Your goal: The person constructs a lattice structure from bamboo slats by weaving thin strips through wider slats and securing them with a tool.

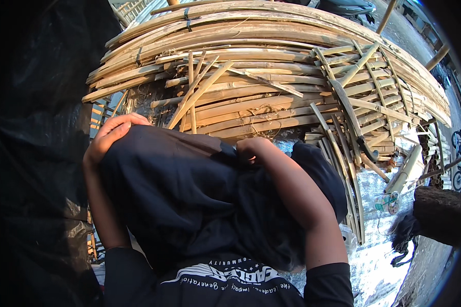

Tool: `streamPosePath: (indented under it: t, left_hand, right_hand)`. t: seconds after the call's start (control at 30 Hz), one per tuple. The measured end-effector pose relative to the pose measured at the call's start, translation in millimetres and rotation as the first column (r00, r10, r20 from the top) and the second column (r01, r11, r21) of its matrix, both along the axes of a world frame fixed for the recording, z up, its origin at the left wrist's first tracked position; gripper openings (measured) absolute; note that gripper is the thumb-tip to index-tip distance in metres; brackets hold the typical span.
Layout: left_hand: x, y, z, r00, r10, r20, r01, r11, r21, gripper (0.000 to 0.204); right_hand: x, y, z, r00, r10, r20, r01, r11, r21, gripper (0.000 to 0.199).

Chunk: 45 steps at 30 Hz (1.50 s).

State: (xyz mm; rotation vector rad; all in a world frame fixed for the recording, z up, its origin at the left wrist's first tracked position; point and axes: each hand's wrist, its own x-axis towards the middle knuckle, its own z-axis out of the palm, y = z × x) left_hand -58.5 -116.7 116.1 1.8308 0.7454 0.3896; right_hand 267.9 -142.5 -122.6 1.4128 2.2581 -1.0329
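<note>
Dark trousers point(164, 174) cover my bent knees in the middle of the head view. My left hand point(117, 132) rests over the top of the left knee, its fingers stretched along the cloth. At the inner side of the right knee point(320, 169), my right hand point(253, 149) is curled closed against the dark cloth. Its fingertips are turned away, so what they hold, if anything, is hidden. Beyond my knees lie long split bamboo strips point(261, 107), with several thin bamboo sticks point(198, 94) across them.
A bamboo lattice point(366, 87) lies at the right on the strips. A curved dark-handled tool point(354, 117) rests against it. Further right are a plastic cup point(388, 203), a thick dark log point(440, 215) and silvery sheeting point(371, 250). Black sheeting point(36, 153) hangs at the left.
</note>
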Motion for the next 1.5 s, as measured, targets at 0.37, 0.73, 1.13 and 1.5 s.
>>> streamPosePath:
  t: [0.37, 0.73, 1.13, 1.5]
  left_hand:
    - [-83.3, -10.6, -13.8, 0.997, 0.027, -0.076, -0.063, 0.842, -0.536, 0.049]
    - [-12.3, 37.2, -107.0, 0.742, 0.25, -0.622, 0.027, 0.916, 0.401, 0.044]
    - [7.0, 72.3, -221.0, 0.525, -0.271, -0.806, 0.36, 0.93, -0.078, 0.046]
    - [2.8, 142.3, -274.6, 0.694, 0.385, -0.608, -0.222, 0.918, 0.328, 0.048]
  right_hand:
    - [-48.6, 8.8, -18.7, 0.999, 0.011, 0.032, -0.009, 0.998, -0.061, 0.046]
    - [-85.4, 20.9, -29.8, 0.99, -0.052, 0.13, 0.069, 0.989, -0.132, 0.049]
    - [-45.6, 60.9, -21.6, 0.957, -0.289, -0.005, 0.289, 0.957, -0.016, 0.048]
    - [-102.0, 123.3, -38.9, 0.255, -0.742, -0.62, 0.913, 0.397, -0.099, 0.028]
